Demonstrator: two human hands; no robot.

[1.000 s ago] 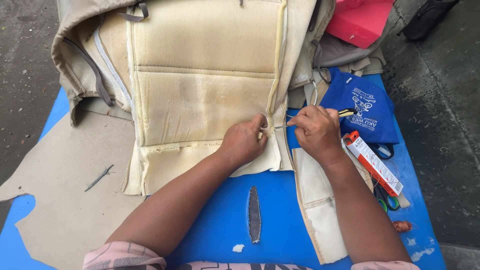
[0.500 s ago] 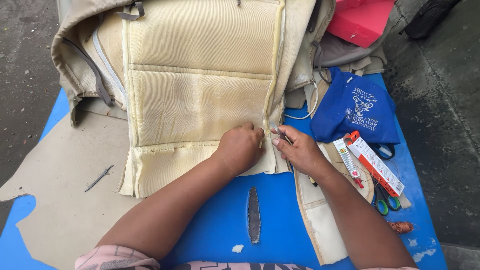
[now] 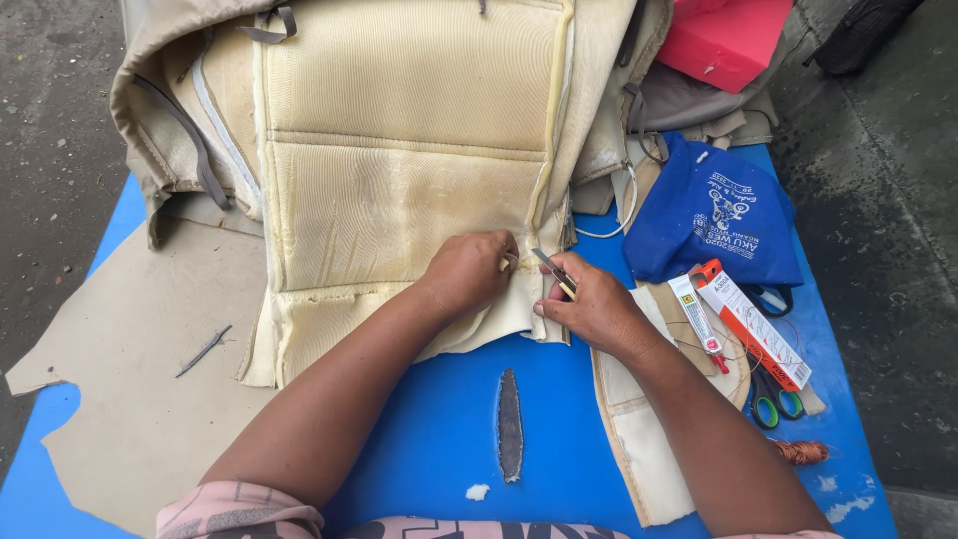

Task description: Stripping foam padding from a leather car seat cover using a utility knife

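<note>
The beige seat cover [image 3: 399, 190] lay foam side up on the blue table [image 3: 419, 419]. Its lower seam edge was pinched by the left hand [image 3: 469, 271]. A small cutter [image 3: 555, 271] was gripped closed in the right hand [image 3: 594, 307], blade at the seam. Seam cutting appeared to be in hand; steady fabric tension would be required next.

Landmark: the cream foam-backed seat cover [image 3: 399, 190] spread on the blue table top [image 3: 419, 439].
Below it: bare blue surface between the forearms, broken only by a dark, narrow leaf-shaped fabric strip [image 3: 510, 425].
Right of it: crowded; a blue cloth bag [image 3: 714, 215], a white and orange long box [image 3: 748, 324] and green-handled scissors [image 3: 773, 399] lie close together.
Left of it: a flat beige sheet [image 3: 130, 379], carrying one small grey sliver [image 3: 204, 350].
Above right: a red foam block [image 3: 723, 40].
</note>
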